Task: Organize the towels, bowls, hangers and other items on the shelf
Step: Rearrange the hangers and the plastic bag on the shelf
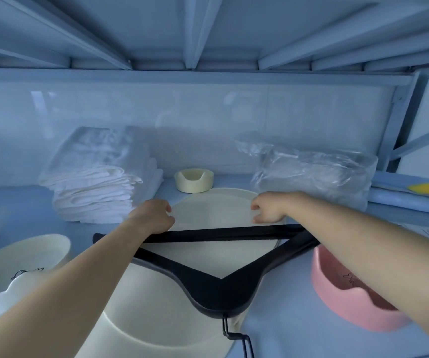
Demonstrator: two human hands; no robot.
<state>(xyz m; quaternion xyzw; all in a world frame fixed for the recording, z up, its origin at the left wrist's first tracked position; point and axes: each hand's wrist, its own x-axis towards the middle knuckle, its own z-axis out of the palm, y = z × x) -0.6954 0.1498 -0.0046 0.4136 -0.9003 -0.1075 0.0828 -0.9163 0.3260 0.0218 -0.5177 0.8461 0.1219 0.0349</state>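
Reaching deep onto the shelf (280,326), both arms extended toward its middle. Left hand (154,215) at left rim of cream plate (213,210), fingers curled narrow over the edge with thumb beneath, holding the rim. Right hand (267,206) does the same at the plate's right rim, fingers bent and pinching the edge. Plate sits mid-shelf, toward the back edge. Black hanger (221,288) lies flat across the plate's near half, its straight bar passing under both wrists, hook pointing at the front edge. Beneath the hanger's peak, a larger cream dish (156,319) runs to the front edge (cannot tell whether the plate rests on it or just behind it). Small cream bowl (194,180) with a notched rim stands just behind the plate, near the back edge. Stack of folded white towels (92,192) at back-left, a plastic-wrapped pack (97,148) lying on top. Clear plastic bag (311,177), crumpled, at back-right corner. White bowl (22,264) at front-left, partly hidden by the left forearm. Pink bowl (342,293) at front-right, under the right forearm.
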